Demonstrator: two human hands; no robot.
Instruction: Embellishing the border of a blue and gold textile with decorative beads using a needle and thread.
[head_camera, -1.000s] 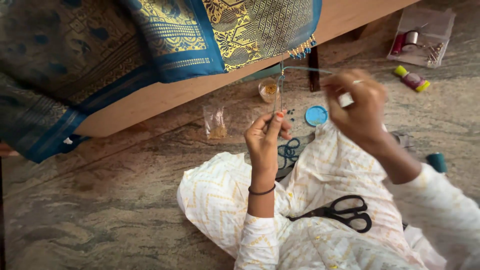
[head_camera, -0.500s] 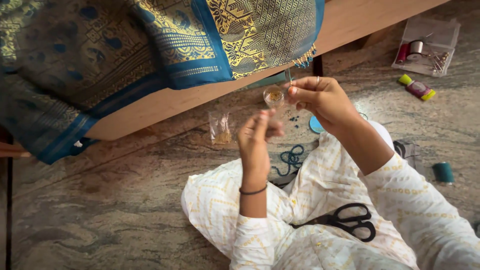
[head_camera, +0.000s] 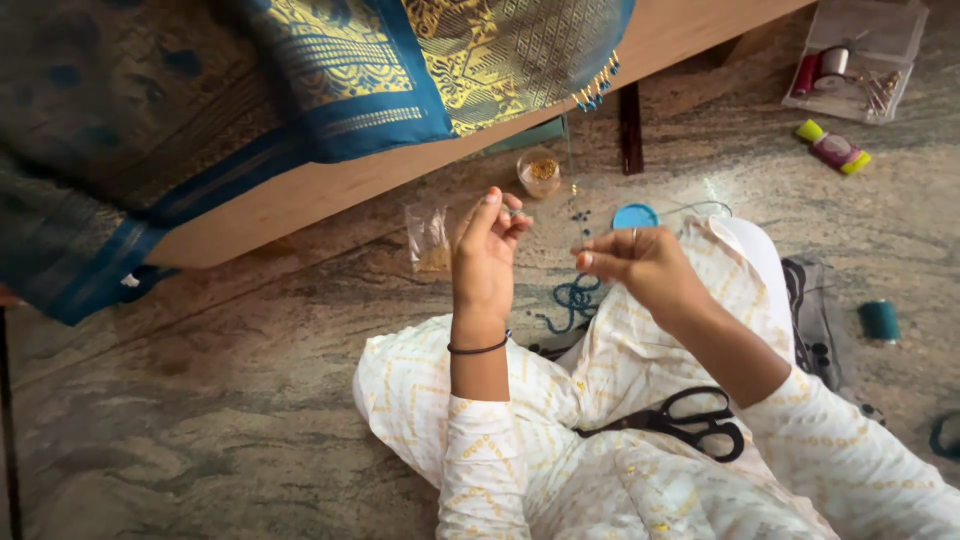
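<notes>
thread (head_camera: 545, 215) barely visible, pinched between left hand (head_camera: 485, 255), right hand (head_camera: 645, 270)

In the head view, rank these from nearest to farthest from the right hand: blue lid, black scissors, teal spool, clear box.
From the right hand:
1. Blue lid, just above it on the floor.
2. Black scissors, below, on the lap.
3. Teal spool, far right.
4. Clear box, top right corner.

Whatever the left hand (head_camera: 487, 255) pinches is too small to tell.
</notes>
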